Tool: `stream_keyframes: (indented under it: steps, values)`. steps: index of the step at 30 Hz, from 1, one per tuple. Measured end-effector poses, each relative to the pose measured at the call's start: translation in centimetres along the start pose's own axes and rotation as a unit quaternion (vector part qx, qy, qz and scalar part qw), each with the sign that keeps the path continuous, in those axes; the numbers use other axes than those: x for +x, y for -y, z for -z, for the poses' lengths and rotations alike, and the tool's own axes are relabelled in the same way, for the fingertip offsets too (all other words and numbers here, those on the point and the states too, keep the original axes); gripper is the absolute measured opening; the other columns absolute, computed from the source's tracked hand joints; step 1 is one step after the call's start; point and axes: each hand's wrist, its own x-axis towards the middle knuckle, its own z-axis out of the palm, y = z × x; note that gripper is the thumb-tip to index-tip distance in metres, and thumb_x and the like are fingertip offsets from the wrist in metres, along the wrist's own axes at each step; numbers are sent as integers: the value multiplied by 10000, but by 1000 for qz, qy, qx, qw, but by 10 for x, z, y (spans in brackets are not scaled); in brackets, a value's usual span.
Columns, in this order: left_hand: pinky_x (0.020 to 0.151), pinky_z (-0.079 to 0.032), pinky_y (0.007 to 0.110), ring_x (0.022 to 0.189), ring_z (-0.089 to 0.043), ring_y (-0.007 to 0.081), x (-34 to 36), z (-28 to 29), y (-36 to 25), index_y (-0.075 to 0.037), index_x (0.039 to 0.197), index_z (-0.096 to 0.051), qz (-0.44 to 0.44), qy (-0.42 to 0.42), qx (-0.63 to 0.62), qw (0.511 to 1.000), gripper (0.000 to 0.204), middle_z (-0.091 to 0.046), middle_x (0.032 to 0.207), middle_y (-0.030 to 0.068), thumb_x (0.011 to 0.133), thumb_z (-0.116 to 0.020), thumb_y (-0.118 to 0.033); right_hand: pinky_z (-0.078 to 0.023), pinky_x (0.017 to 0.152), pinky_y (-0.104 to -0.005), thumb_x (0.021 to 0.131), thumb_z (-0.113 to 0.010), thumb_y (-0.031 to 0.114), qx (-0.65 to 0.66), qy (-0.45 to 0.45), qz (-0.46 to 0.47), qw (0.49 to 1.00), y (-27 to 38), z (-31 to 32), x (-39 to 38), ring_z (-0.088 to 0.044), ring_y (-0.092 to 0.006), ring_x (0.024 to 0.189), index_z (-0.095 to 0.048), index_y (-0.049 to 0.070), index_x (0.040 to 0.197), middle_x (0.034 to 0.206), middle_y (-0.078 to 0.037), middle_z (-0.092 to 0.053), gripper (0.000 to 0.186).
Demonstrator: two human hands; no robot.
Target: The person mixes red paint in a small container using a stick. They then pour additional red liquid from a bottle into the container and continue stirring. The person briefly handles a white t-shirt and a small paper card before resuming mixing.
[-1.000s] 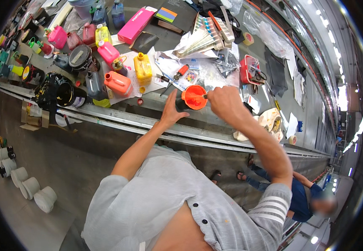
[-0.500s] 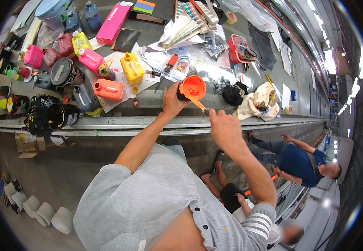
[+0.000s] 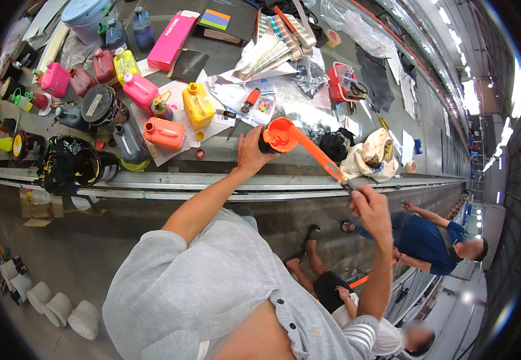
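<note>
My left hand (image 3: 252, 157) grips a dark pot of bright orange paint (image 3: 281, 134) at the table's near edge. A long spatula (image 3: 316, 153), its blade coated orange, reaches from the pot's rim down to the right, where my right hand (image 3: 370, 209) is closed on its dark handle. Left of the pot stand an orange jug (image 3: 163, 135) and a yellow jug (image 3: 198, 108); behind it lies a red-handled screwdriver (image 3: 249, 100) on printed papers. A black crumpled bag (image 3: 334, 145) and a cream cloth (image 3: 370, 157) are to the pot's right.
Jugs, a lidded bucket (image 3: 98, 105) and an open black bucket (image 3: 95, 167) crowd the left. Colour fans (image 3: 272, 57) and a red basket (image 3: 338, 84) lie farther back. Rails (image 3: 140, 192) edge the table. Two people (image 3: 428, 243) (image 3: 338, 297) are at lower right; white buckets (image 3: 59, 309) lie lower left.
My right hand has moved down and to the right from the pot, drawing out much more of the orange-coated spatula. My left hand has come round onto the pot.
</note>
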Motion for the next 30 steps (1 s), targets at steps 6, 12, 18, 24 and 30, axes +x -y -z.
stream_keyframes:
  steps: [6,12,18,24,30]
  values:
    - [1078,-259,573,1262,-465,287,1,0,2,-62,1367,-414,-9,8,-26,1000,974,-528,1319,116,566,-888,-352,-327,443,-213,965,-555,235,475,12,-37,879,-76,-153,40,-423,-62,523,-564,60,862,647,14,-506,203]
    - [1042,-297,524,1233,-486,296,1,2,5,-59,1344,-437,-30,6,-13,999,955,-559,1273,122,541,-897,-296,-299,431,-215,978,-539,230,636,-50,23,770,-69,-259,94,-401,-69,482,-597,7,952,615,-10,-500,232]
    - [954,-357,449,1140,-533,303,6,4,4,-50,1307,-463,-50,-8,-35,998,920,-589,1217,125,525,-902,-255,-287,432,-203,984,-530,218,589,-101,-19,802,-66,-267,78,-383,-49,486,-590,12,918,606,10,-481,225]
    - [976,-350,451,1161,-525,304,3,2,2,-48,1322,-457,-45,-17,-13,999,934,-579,1245,129,531,-904,-263,-257,399,-203,968,-558,210,536,-103,-135,827,-71,-241,14,-360,-32,455,-612,12,886,592,25,-476,221]
    - [1060,-277,526,1222,-494,299,1,1,0,-42,1348,-439,-12,13,-13,1000,961,-541,1312,126,555,-895,-338,-239,391,-203,960,-566,207,468,-71,-216,854,-75,-196,-42,-357,-30,440,-633,-10,915,567,23,-476,232]
